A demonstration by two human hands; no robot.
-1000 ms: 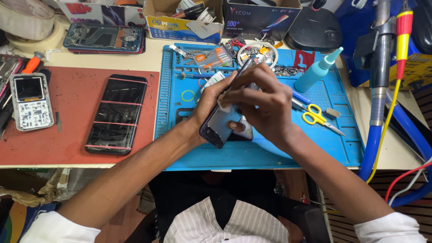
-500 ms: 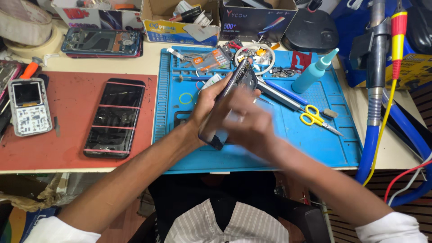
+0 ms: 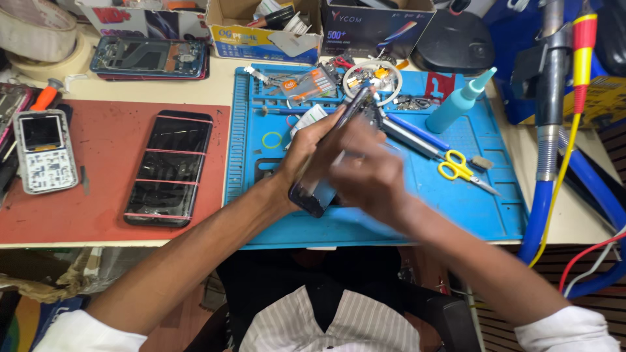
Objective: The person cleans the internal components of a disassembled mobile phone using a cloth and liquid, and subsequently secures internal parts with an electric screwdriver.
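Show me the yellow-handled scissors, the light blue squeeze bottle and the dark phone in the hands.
yellow-handled scissors [image 3: 458,169]: head view, on a yellow handle loop.
light blue squeeze bottle [image 3: 453,109]: head view, on its body.
dark phone [image 3: 314,194]: head view, on its lower end.

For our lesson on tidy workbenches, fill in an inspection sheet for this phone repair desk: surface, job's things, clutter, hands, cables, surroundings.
Surface: blue ribbed silicone work mat beside a red flat mat, both on a pale bench.
Job's things: dark slim smartphone, held tilted above the blue mat.
Clutter: yellow-handled scissors, turquoise nozzle bottle, black cracked phone on the red mat, small white keypad handset.
Hands: left hand grips the smartphone; right hand blurred, against its face.
Cables: blue hose, yellow cable hanging at right.
Surroundings: open cardboard boxes along the back edge.
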